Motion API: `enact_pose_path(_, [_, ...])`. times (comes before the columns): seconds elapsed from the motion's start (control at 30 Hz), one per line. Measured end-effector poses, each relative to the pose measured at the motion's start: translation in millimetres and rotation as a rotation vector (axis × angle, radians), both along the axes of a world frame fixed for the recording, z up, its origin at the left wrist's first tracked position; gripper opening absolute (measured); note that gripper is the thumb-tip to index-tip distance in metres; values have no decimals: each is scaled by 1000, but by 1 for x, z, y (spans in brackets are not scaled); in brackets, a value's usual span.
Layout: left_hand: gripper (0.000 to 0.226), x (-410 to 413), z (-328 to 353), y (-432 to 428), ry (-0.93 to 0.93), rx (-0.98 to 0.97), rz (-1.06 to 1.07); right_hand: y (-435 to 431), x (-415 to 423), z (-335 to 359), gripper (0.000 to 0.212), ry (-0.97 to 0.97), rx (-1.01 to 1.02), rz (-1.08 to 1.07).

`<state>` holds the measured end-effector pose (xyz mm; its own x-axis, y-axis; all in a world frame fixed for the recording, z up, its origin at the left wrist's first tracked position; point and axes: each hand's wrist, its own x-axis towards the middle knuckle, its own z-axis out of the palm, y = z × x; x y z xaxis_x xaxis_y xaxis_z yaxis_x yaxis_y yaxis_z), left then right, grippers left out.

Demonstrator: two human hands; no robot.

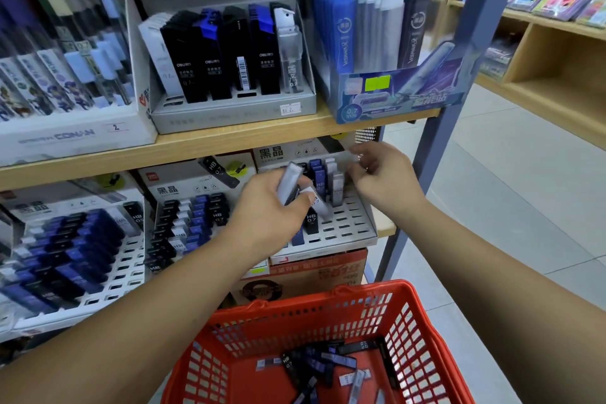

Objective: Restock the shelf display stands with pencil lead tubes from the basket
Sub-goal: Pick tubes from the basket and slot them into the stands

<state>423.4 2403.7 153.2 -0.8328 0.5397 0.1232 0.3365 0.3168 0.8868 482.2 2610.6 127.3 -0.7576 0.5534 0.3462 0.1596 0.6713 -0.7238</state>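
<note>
**Left hand loaded, right hand at the stand**

Nearest me sat the red basket [414,331], low in view, with a loose pile of lead tubes [331,362] lying flat and crossed over each other on its floor. Plenty left to place, by my read.

Above the basket, my left hand [269,207] was curled round a bunch of tubes [290,182], their upper ends sticking out past my thumb and tilted toward the shelf. How many were in the bunch I couldn't count; motion blur.

My right hand [385,184] hovered over the far right side of the slotted stand [349,221] with its fingers loosely bent. Too blurred to tell whether they pinched anything.

The stand sat on the lower shelf atop a cardboard box [318,269]. A few standing tubes [319,174] filled its back rows; most front slots were bare. The middle stand [193,213] to its left looked much fuller.

Handling, as a judgement: small, light, rigid plastic cases with smooth faces, so a fistful could slip or fan out. I'd take one at a time by the long flat sides near the cap end, leaving the bottom end free to drop upright into a slot.

Farthest up, the upper shelf board [229,141] carried a grey tray [229,115] of other lead cases.
</note>
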Motion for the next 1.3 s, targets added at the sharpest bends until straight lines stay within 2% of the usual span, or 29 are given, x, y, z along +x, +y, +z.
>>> enact_pose_path(0.1, [9, 2, -3, 18, 123, -31, 1, -2, 9, 0, 25, -7, -18, 50])
enact_pose_path(0.3, [13, -2, -8, 52, 392, -195, 25, -2, 24, 3, 29, -34, -381, 42])
enact_pose_path(0.43, [17, -4, -1, 62, 446, -335, 28, -3, 40, -17, 34, -149, -576, 112])
enact_pose_path(0.53, [16, -8, 1, 65, 445, -348, 9, 2, 50, -30, 53, -207, -612, 108])
enact_pose_path(0.57, [17, -9, 1, 65, 444, -357, 2, 5, 51, -33, 56, -216, -614, 99])
enact_pose_path(0.7, [14, -14, 4, 68, 477, -506, -66, 7, 49, -33, 49, -222, -557, 103])
enact_pose_path(0.8, [10, -13, 11, 71, 455, -606, -140, 0, 48, -28, 41, -238, -335, 62])
enact_pose_path(0.9, [16, -3, 22, 59, 446, -454, -120, -8, 48, -13, 32, -193, -54, 5])
enact_pose_path(0.97, [25, 7, 31, 41, 316, -279, -60, -16, 48, 2, 21, -110, 25, -20])
enact_pose_path(1.03, [37, 17, 35, 14, 14, -135, -17, -30, 45, 19, 13, -16, -113, 49])
enact_pose_path(1.13, [45, 17, 37, -33, -390, -17, 18, -63, 40, 40, 11, -6, -304, 202])
enact_pose_path(1.23, [50, 9, 40, -75, -593, 23, 62, -101, 40, 55, 6, -115, -425, 311])
enact_pose_path(1.3, [75, 5, 38, -95, -646, 64, 58, -123, 41, 64, 15, -176, -565, 372])
